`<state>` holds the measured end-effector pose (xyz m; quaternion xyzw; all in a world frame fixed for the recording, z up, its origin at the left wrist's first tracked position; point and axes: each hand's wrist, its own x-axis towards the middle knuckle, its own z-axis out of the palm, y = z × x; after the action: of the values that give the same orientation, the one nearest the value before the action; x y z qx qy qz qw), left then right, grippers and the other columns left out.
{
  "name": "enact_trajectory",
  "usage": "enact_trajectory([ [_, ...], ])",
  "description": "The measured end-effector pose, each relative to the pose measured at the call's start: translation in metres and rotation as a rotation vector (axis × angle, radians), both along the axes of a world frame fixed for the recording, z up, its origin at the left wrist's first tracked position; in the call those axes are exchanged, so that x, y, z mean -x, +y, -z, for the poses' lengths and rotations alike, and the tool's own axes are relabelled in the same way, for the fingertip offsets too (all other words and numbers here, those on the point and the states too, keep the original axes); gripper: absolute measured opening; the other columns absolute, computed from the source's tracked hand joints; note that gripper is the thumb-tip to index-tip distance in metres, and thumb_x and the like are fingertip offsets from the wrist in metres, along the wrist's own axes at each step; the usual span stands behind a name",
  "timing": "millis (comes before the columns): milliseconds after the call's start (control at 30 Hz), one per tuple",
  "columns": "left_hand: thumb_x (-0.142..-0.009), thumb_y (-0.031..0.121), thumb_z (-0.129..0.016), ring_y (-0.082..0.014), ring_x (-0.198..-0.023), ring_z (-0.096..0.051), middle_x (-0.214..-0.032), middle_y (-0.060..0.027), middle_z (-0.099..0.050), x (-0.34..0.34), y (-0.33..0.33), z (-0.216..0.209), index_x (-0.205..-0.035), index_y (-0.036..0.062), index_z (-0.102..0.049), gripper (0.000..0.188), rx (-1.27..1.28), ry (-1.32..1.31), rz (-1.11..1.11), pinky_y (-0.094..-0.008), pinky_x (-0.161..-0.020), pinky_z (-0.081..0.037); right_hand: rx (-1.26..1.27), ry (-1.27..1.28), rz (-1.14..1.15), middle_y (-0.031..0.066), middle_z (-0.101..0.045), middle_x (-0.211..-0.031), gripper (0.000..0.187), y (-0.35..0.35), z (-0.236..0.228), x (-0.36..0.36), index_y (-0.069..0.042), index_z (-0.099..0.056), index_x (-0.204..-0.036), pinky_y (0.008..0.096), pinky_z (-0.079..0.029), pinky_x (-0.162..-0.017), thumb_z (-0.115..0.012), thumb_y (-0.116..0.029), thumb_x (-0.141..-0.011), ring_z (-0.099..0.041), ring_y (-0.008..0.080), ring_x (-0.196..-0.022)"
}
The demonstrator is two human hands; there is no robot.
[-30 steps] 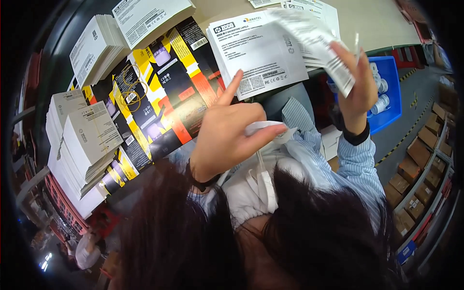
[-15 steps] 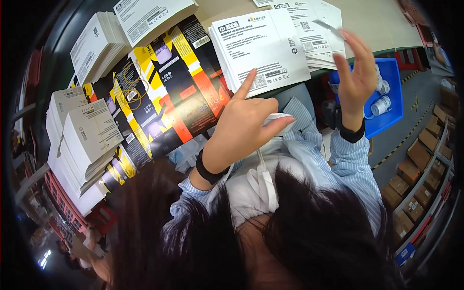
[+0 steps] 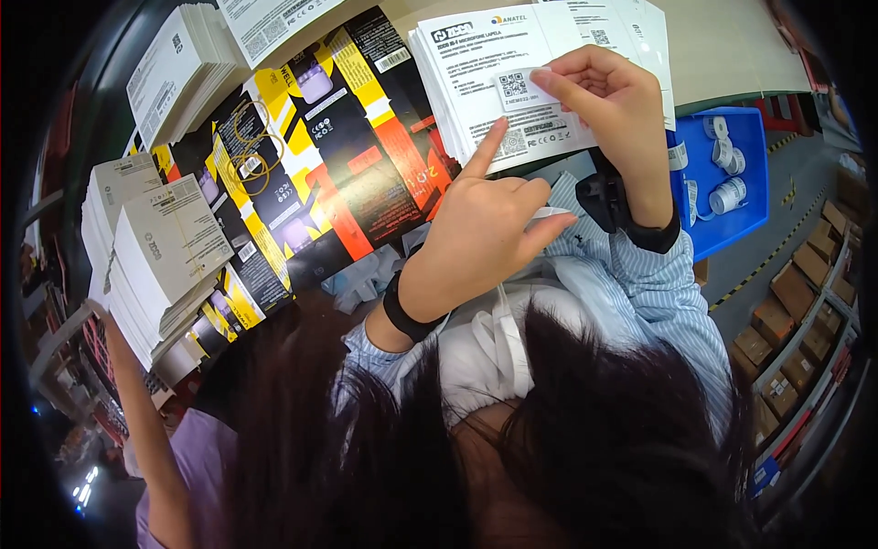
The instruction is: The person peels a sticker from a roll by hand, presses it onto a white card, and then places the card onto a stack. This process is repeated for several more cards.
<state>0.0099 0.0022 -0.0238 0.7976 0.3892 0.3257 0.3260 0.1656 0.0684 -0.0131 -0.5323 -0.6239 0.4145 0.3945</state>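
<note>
A stack of white printed cards (image 3: 462, 78) lies at the table edge in front of me. My right hand (image 3: 617, 110) pinches a small white label with a square code (image 3: 521, 91) by its right end, with the label over the top card. Whether it is stuck down or only resting there, I cannot tell. My left hand (image 3: 480, 210) has its index finger stretched onto the card's lower part, below the label. Between its thumb and curled fingers shows the edge of a white strip (image 3: 551, 212); the rest of the strip is hidden.
More white cards (image 3: 631, 32) lie fanned behind my right hand. A blue bin (image 3: 722, 229) at right holds label rolls (image 3: 729, 195). Left are printed box sheets (image 3: 352, 146), rubber bands (image 3: 265, 151) and card stacks (image 3: 174, 233). A person's arm (image 3: 151, 430) reaches in lower left.
My right hand has come left and down, bringing the label onto the top card. My left hand has shifted slightly right. Another person's arm and purple sleeve have appeared at lower left.
</note>
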Motion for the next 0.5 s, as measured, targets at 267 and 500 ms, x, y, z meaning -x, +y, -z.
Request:
enact_trajectory([
  [267, -0.074, 0.022, -0.068, -0.0258, -0.046, -0.049, -0.047, -0.0082, -0.047, 0.001, 0.002, -0.0013, -0.062, 0.0035, -0.053, 0.027, 0.006, 0.009, 0.02, -0.0459, -0.105, -0.027, 0.017, -0.026, 0.011, 0.0004, -0.062, -0.07, 0.013, 0.0027, 0.0019, -0.0001, 0.0, -0.064, -0.082, 0.0154, -0.038, -0.051, -0.069, -0.011, -0.076, -0.054, 0.0031, -0.061],
  [500, -0.074, 0.021, -0.069, -0.0251, -0.045, -0.048, -0.047, -0.0077, -0.047, 0.0003, 0.0024, 0.001, -0.063, 0.0035, -0.052, 0.026, -0.011, 0.01, 0.023, -0.0457, -0.104, -0.027, 0.043, -0.077, 0.044, 0.0008, -0.062, -0.07, 0.015, 0.0026, 0.0084, -0.0031, 0.0, -0.063, -0.081, 0.0169, -0.039, -0.052, -0.07, -0.012, -0.075, -0.054, 0.0035, -0.06],
])
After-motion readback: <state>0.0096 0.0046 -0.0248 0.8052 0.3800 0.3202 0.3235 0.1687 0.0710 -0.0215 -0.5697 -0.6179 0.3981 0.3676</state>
